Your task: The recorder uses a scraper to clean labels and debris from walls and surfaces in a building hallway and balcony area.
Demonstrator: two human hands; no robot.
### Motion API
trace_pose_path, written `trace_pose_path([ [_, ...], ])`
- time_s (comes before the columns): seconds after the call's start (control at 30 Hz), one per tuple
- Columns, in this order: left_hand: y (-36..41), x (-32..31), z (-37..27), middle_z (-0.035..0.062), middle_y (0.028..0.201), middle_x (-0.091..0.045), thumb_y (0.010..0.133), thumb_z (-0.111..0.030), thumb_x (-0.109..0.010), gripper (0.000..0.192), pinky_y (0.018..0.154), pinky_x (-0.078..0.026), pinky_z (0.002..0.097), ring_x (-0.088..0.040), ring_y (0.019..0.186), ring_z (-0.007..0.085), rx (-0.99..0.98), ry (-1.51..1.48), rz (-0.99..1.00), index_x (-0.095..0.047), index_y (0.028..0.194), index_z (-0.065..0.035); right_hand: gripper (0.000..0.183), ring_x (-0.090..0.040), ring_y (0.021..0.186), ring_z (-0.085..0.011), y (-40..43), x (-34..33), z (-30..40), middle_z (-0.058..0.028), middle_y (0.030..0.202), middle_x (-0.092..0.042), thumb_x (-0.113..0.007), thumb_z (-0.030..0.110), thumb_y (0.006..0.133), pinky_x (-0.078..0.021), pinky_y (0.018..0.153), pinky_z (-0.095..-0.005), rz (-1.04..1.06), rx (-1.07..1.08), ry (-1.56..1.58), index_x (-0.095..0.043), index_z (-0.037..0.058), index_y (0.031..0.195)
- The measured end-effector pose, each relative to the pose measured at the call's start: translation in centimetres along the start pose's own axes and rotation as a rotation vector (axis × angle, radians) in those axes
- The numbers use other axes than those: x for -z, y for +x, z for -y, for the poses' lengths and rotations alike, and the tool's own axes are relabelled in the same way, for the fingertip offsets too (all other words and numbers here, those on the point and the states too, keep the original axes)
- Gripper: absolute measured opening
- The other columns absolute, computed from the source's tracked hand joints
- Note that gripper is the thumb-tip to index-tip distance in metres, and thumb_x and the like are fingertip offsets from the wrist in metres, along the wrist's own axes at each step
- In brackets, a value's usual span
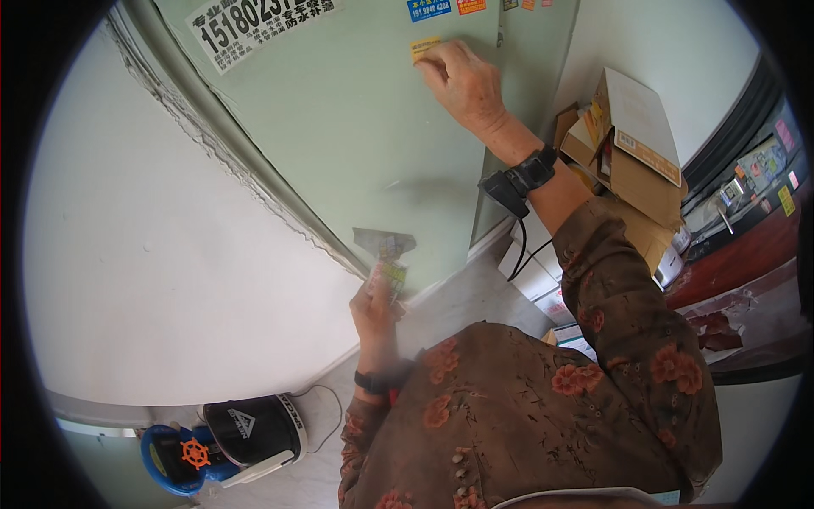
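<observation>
My right hand (467, 83) is raised against the pale green door panel (356, 127), its fingertips pinching the edge of a small yellow sticker (425, 46) that lies on the panel. Low in front of me, my left hand (375, 312) grips the handle of a scraper (384, 243), with the wide flat blade pointing up, near the panel's lower part. Bits of printed paper or stickers cling around the handle. Above the right hand are a blue sticker (429, 9) and a red one (471, 6). A large white printed sticker (254, 28) is at the upper left.
Opened cardboard boxes (642, 143) are stacked to the right, beside a dark red door (750, 267) bearing stickers. A white wall (159, 242) with a rough edge borders the green panel on the left. A black and blue wheeled item (254, 429) stands on the floor at lower left.
</observation>
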State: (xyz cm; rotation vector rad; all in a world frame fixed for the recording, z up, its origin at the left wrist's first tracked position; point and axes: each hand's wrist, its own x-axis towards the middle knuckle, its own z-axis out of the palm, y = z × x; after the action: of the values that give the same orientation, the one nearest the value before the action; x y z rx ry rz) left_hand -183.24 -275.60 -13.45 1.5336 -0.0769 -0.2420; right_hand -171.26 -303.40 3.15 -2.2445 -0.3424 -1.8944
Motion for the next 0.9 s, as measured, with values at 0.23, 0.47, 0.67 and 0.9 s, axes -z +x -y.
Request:
trace_pose_path([
  [0.23,0.5,0.5,0.0,0.0074,0.065,-0.062,0.095,-0.033,-0.052,0.036,0.040,-0.040,0.0212,-0.050,0.044,0.0074,0.031,-0.020,0.018,-0.062,0.090,0.0009,0.016,-0.061,0.059,-0.0255,0.1,-0.5,-0.2,-0.0063,0.074,-0.061,-0.070,0.015,0.077,-0.0491,0.049,-0.0331,-0.067,0.075,-0.025,-0.056,0.0085,0.080],
  [0.47,1.2,0.8,0.3,0.0072,0.064,-0.062,0.095,-0.032,-0.052,0.035,0.041,-0.040,0.0209,-0.050,0.045,0.0075,0.055,-0.041,0.036,-0.061,0.089,0.0011,0.015,-0.060,0.057,-0.0248,-0.1,-1.5,-0.7,-0.0064,0.074,-0.060,-0.069,0.011,0.076,-0.0487,0.049,-0.0322,-0.088,0.043,-0.118,-0.055,0.0078,0.080],
  [0.67,1.4,1.2,0.0,0.0076,0.065,-0.062,0.095,-0.032,-0.052,0.035,0.041,-0.041,0.0212,-0.051,0.045,0.0077,0.092,-0.059,0.013,-0.061,0.090,0.0015,0.015,-0.060,0.058,-0.0240,0.1,-0.7,0.3,-0.0062,0.074,-0.061,-0.069,0.008,0.076,-0.0474,0.052,-0.0320,-0.088,-0.047,0.243,-0.055,0.0072,0.081],
  [0.9,1.5,1.4,0.1,0.0079,0.065,-0.062,0.095,-0.032,-0.051,0.036,0.041,-0.042,0.0216,-0.051,0.045,0.0077,0.078,-0.011,0.033,-0.061,0.091,0.0019,0.015,-0.061,0.059,-0.0207,0.3,-1.0,0.2,-0.0051,0.072,-0.061,-0.069,0.014,0.079,-0.0471,0.052,-0.0310,-0.063,-0.105,0.098,-0.057,0.0067,0.083],
])
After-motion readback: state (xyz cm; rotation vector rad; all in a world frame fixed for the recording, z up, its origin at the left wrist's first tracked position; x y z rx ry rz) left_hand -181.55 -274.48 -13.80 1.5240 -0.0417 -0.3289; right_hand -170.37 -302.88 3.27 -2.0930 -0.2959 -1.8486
